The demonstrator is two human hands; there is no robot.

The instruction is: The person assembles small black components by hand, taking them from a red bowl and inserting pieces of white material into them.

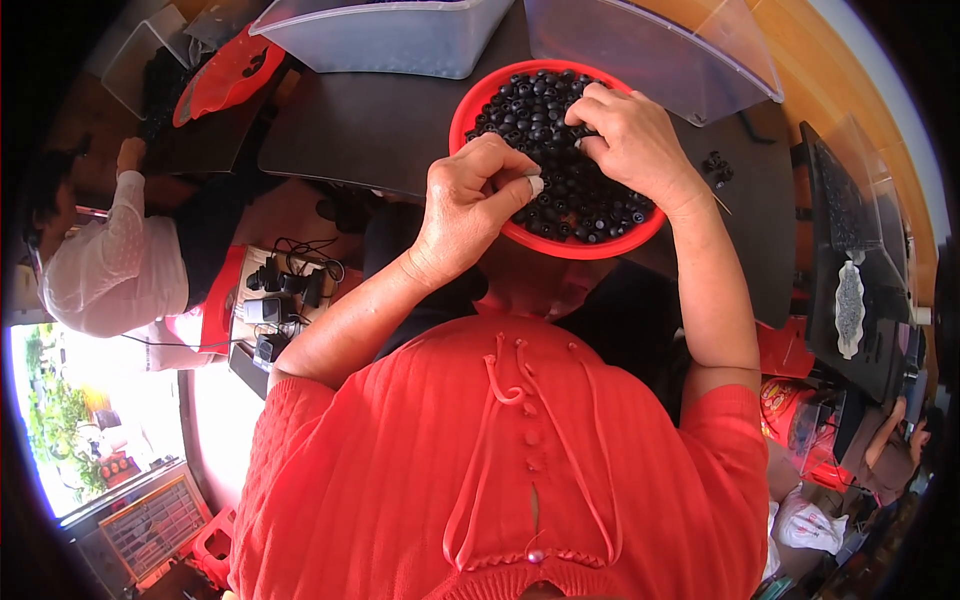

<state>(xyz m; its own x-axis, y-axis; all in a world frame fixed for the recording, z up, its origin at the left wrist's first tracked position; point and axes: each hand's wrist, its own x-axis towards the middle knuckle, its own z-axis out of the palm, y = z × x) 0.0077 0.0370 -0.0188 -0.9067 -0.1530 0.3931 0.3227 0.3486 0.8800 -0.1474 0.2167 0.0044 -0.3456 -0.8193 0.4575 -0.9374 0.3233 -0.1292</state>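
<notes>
A red round basin (612, 247) holds a heap of small, dark, round beads (540, 115) with holes in them. My left hand (468, 195) is over the basin's near left rim, thumb and fingers pinched together; a whitish wrap shows at a fingertip. What that pinch holds, if anything, is too small to make out. Above the right part of the heap, my right hand (635, 140) has its fingers curled down toward the beads. Whatever lies between its fingertips cannot be made out. A thin stick-like piece (722, 204) shows beside my right wrist.
The basin stands on a dark table (345, 130). Behind it are two translucent plastic bins (390, 45) (650, 60). A few loose dark beads (716, 168) lie right of the basin. At left, another person (120, 240) sits by a red tray (232, 75); a further person (890, 450) is far right.
</notes>
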